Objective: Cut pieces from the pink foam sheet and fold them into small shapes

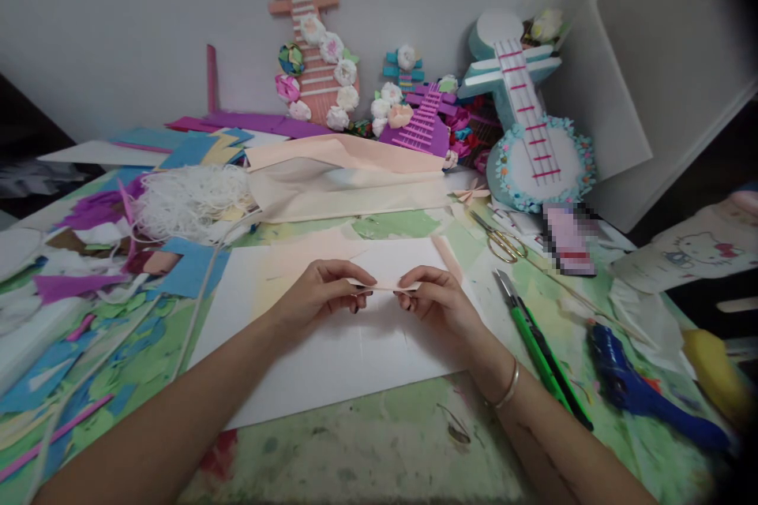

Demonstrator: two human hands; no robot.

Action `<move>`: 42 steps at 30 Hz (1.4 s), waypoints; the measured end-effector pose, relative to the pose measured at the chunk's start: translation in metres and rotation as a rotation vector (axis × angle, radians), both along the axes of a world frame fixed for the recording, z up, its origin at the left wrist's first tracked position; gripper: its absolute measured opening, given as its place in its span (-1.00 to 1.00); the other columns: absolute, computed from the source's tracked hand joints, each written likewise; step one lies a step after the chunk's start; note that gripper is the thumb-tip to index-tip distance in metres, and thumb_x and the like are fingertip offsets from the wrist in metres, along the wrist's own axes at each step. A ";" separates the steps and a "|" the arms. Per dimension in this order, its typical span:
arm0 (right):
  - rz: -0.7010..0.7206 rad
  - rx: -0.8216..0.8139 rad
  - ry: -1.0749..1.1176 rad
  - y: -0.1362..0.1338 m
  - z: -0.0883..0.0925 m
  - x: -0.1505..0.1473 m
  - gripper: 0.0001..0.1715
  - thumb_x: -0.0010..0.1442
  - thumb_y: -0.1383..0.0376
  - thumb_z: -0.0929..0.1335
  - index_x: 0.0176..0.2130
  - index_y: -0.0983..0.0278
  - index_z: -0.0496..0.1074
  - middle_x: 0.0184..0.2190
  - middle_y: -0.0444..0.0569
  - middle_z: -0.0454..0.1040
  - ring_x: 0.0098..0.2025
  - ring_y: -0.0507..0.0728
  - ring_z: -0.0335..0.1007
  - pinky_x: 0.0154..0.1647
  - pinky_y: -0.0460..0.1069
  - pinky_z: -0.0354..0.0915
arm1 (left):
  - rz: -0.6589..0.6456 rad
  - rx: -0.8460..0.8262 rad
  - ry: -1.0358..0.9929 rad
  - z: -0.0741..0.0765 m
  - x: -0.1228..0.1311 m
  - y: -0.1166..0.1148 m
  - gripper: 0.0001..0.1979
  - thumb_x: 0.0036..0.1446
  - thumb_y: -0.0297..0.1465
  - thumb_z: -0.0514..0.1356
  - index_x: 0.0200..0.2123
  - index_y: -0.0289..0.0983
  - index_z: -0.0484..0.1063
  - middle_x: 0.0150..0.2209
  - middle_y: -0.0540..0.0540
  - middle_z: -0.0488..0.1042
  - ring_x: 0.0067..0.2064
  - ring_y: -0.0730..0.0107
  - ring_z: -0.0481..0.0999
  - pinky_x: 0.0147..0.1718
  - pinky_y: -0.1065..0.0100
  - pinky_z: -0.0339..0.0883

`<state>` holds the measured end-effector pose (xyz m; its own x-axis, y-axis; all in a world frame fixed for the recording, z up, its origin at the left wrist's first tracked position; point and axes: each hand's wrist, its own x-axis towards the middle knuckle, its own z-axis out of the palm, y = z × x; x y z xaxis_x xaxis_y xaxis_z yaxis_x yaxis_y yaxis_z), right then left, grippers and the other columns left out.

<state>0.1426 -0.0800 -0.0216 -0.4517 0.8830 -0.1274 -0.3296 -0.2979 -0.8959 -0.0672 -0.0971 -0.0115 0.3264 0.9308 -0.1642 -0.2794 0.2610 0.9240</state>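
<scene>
Both hands meet over a white board [332, 359] lying on the table. A thin, pale peach strip [388, 289], apparently paper, stretches edge-on between them. My left hand [328, 288] pinches one end between thumb and fingers. At the other end my right hand [438, 300], with a bangle on the wrist, pinches it the same way. The fingertips hide the strip's ends. Under and behind the hands, pale peach and yellowish sheets [284, 264] lie on the board.
To the right lie a green utility knife [542, 347] with its blade out, gold-handled scissors [503, 245] and a blue glue gun [645, 390]. Decorated model instruments [536, 126] lean at the back wall. White string [186, 201] and paper scraps [130, 343] cover the left side.
</scene>
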 end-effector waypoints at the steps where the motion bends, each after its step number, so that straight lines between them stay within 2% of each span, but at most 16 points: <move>1: 0.001 0.002 0.012 0.000 0.000 0.000 -0.85 -0.10 0.40 0.37 -0.45 0.24 0.55 -0.59 -0.12 0.49 -0.50 0.01 0.37 -0.43 -0.09 0.25 | 0.007 -0.002 -0.014 0.000 0.000 0.000 -0.90 -0.10 -0.48 0.29 -0.42 -0.31 0.57 -0.53 -0.04 0.47 -0.48 0.51 0.42 -0.43 0.46 0.31; 5: 0.013 0.046 0.071 -0.001 -0.001 0.000 -0.73 -0.14 0.44 0.30 -0.42 0.27 0.56 -0.57 -0.07 0.49 -0.46 0.05 0.38 -0.37 -0.05 0.27 | -0.005 0.004 -0.096 -0.001 -0.001 0.000 -0.86 -0.11 -0.48 0.27 -0.39 -0.35 0.57 -0.47 -0.08 0.48 -0.41 0.49 0.44 -0.37 0.47 0.30; 8: -0.011 0.070 0.074 -0.002 0.000 -0.002 -0.79 -0.07 0.37 0.32 -0.43 0.29 0.57 -0.55 -0.03 0.49 -0.44 0.08 0.40 -0.37 -0.02 0.28 | -0.015 0.035 -0.137 -0.001 0.000 0.000 -0.83 -0.09 -0.41 0.27 -0.38 -0.39 0.56 -0.44 -0.10 0.46 -0.39 0.46 0.43 -0.38 0.46 0.28; 12: -0.075 0.065 0.017 -0.002 -0.001 -0.006 -0.90 -0.03 0.28 0.44 -0.46 0.29 0.53 -0.59 -0.09 0.47 -0.51 0.01 0.36 -0.45 -0.08 0.24 | 0.061 0.043 0.025 -0.003 0.004 0.001 -0.83 -0.01 -0.34 0.31 -0.42 -0.37 0.53 -0.49 -0.04 0.42 -0.44 0.54 0.37 -0.44 0.50 0.22; 15: -0.091 0.064 -0.020 -0.001 -0.003 -0.008 -0.81 -0.11 0.28 0.51 -0.41 0.29 0.51 -0.60 -0.13 0.47 -0.54 -0.01 0.36 -0.49 -0.11 0.24 | 0.098 0.057 0.142 -0.004 0.006 0.001 -0.79 -0.05 -0.35 0.36 -0.33 -0.33 0.51 -0.49 0.00 0.41 -0.46 0.57 0.35 -0.47 0.51 0.19; 19: -0.106 0.050 -0.029 0.001 -0.005 -0.008 -0.66 -0.18 0.28 0.54 -0.33 0.28 0.48 -0.60 -0.17 0.48 -0.56 -0.01 0.38 -0.51 -0.12 0.25 | 0.123 0.066 0.158 -0.005 0.005 0.002 -0.65 -0.08 -0.34 0.38 -0.18 -0.28 0.49 -0.40 0.01 0.43 -0.45 0.59 0.37 -0.45 0.51 0.20; 21: -0.116 0.050 -0.052 0.002 -0.006 -0.008 -0.65 -0.18 0.28 0.54 -0.34 0.29 0.47 -0.61 -0.16 0.48 -0.56 -0.01 0.39 -0.51 -0.12 0.26 | 0.124 0.052 0.170 -0.005 0.004 0.002 -0.65 -0.09 -0.33 0.38 -0.19 -0.30 0.49 -0.36 -0.01 0.45 -0.45 0.60 0.37 -0.44 0.52 0.21; 24: -0.132 0.077 -0.106 0.003 -0.009 -0.007 -0.68 -0.17 0.28 0.53 -0.34 0.30 0.48 -0.61 -0.13 0.50 -0.56 0.00 0.40 -0.50 -0.11 0.29 | 0.129 0.034 0.221 -0.005 0.004 0.001 -0.66 -0.09 -0.32 0.38 -0.21 -0.32 0.50 -0.45 -0.01 0.45 -0.46 0.58 0.36 -0.46 0.52 0.19; 28: -0.170 0.110 -0.248 0.003 -0.009 -0.005 -0.68 -0.19 0.29 0.53 -0.35 0.31 0.50 -0.57 -0.10 0.53 -0.54 0.04 0.43 -0.48 -0.08 0.31 | 0.122 0.017 0.395 -0.002 0.005 0.002 -0.70 -0.06 -0.33 0.34 -0.22 -0.33 0.51 -0.55 0.02 0.43 -0.53 0.57 0.33 -0.54 0.54 0.13; 33: -0.248 0.140 -0.471 0.002 -0.008 -0.004 -0.72 -0.23 0.29 0.52 -0.40 0.33 0.56 -0.57 -0.06 0.53 -0.53 0.05 0.41 -0.49 -0.06 0.27 | 0.123 0.081 0.576 -0.001 0.005 0.004 -0.81 -0.08 -0.36 0.32 -0.36 -0.34 0.56 -0.51 -0.04 0.50 -0.48 0.51 0.41 -0.51 0.51 0.19; 37: -0.259 0.149 -0.477 0.002 -0.010 -0.005 -0.74 -0.24 0.29 0.52 -0.43 0.32 0.56 -0.57 -0.05 0.54 -0.52 0.05 0.40 -0.50 -0.07 0.24 | 0.151 0.118 0.542 -0.005 0.001 0.006 -0.86 -0.12 -0.37 0.35 -0.46 -0.33 0.55 -0.50 -0.05 0.54 -0.45 0.49 0.45 -0.48 0.52 0.24; 42: -0.266 0.178 -0.452 0.003 -0.010 -0.005 -0.72 -0.23 0.28 0.52 -0.40 0.31 0.55 -0.52 -0.04 0.56 -0.49 0.07 0.42 -0.50 -0.08 0.25 | 0.176 0.077 0.434 -0.006 -0.001 0.006 -0.83 -0.14 -0.36 0.38 -0.46 -0.33 0.54 -0.51 -0.07 0.56 -0.45 0.49 0.48 -0.43 0.51 0.31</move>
<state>0.1379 -0.0775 -0.0317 -0.1447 0.9849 -0.0952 0.0558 -0.0879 -0.9946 -0.0678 -0.0909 -0.0171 0.0794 0.9806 -0.1793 0.1032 0.1708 0.9799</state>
